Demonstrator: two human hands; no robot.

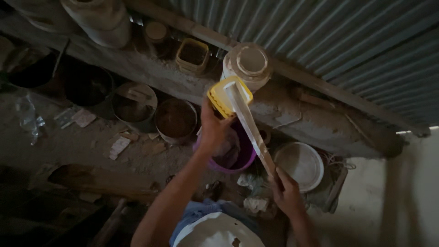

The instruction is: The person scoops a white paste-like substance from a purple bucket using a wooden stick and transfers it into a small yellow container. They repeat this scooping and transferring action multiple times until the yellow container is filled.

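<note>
- Looking down through the head view, the person is working over a purple bowl (238,158) that is sitting on the dusty floor, and everything here is being placed from that bowl.
- The left hand (214,130) is closing around a yellow square tub (228,97), holding it tilted just above the bowl's far rim, its pale inside facing the camera.
- The right hand (286,192) is gripping the near end of a long flat stick (249,126), with the fingers wrapping tightly around it, just to the right of the bowl.
- The stick is running up from that hand across the bowl's right edge, and its far end is lying on the open face of the tub.
- Judging by this, the step in hand is scraping or stirring the tub's contents with the stick; the next move is calling for a steady tilt over the bowl and the stick staying flat against the tub.
- A white bowl (299,164) is lying right of the purple bowl, a brown-filled round pot (176,120) left of it, and a white lidded jar (249,64) on the ledge beyond it.
</note>
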